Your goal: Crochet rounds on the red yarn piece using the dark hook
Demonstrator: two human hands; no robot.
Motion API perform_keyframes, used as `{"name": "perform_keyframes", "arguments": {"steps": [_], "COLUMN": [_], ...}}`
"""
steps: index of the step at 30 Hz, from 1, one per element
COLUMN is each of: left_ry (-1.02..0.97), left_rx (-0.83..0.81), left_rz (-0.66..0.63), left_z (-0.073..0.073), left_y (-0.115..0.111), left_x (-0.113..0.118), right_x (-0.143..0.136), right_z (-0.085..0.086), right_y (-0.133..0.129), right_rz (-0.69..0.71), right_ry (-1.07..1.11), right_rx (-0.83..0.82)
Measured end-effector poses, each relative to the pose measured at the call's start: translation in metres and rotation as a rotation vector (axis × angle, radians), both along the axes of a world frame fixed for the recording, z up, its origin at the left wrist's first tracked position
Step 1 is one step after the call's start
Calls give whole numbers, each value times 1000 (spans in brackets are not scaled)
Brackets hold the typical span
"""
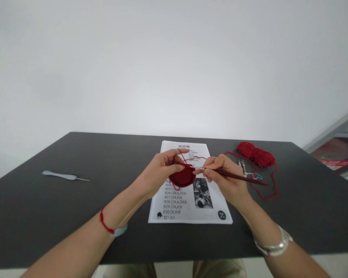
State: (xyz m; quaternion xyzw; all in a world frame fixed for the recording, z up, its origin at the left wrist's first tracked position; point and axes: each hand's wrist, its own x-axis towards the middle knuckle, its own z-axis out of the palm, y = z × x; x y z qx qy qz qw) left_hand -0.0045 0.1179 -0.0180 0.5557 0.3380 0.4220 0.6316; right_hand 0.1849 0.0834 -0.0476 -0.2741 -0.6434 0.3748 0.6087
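My left hand [162,166] pinches the upper left edge of a dark red, cup-shaped crochet piece [182,177], and a strand of red yarn runs over its raised index finger. In my right hand [227,177] is a crochet hook [241,176] with a dark reddish-brown handle, held like a pen. Its thin metal shaft points left and meets the top edge of the piece. Whether a loop sits on the hook tip is too small to tell. Both hands are above printed sheets [174,216] with pattern rows and a photo.
A red yarn ball [256,154] lies at the back right, its strand looping over the dark table [113,154]. Beside it are small scissors [242,165] and a light blue loop [256,176]. A grey-handled hook [64,176] rests on the left. A white wall rises behind.
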Motion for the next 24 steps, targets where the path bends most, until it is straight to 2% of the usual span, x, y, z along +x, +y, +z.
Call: {"name": "perform_keyframes", "arguments": {"steps": [2,4,7,10,13,15,17,19,24], "left_ry": [-13,-27,-71,-136,-169,-199,-230,-243,-243], "left_rx": [5,10,-4,-73,-156,-221,-289,-332,-318], "left_rz": [-10,-13,-16,-18,-12,-31,-75,-111,-142], "left_z": [-1,-2,-6,-10,-12,-12,-13,-13,-11], "left_y": [0,-1,-4,-8,-10,-10,-9,-6,2], "left_x": [1,4,9,14,17,18,17,14,6], "right_x": [-5,-11,-20,-23,-22,-19,-18,-17,-17], "right_z": [1,0,-5,-15,-26,-31,-32,-30,-14], "right_y": [2,3,3,1,0,0,0,1,5], "right_rz": [80,115,69,-136,-382,-446,-418,-344,-14], "right_ry": [181,275,289,104,-309,-487,-486,-345,161], "right_rx": [-97,-169,-177,20,379,550,595,513,-3]}}
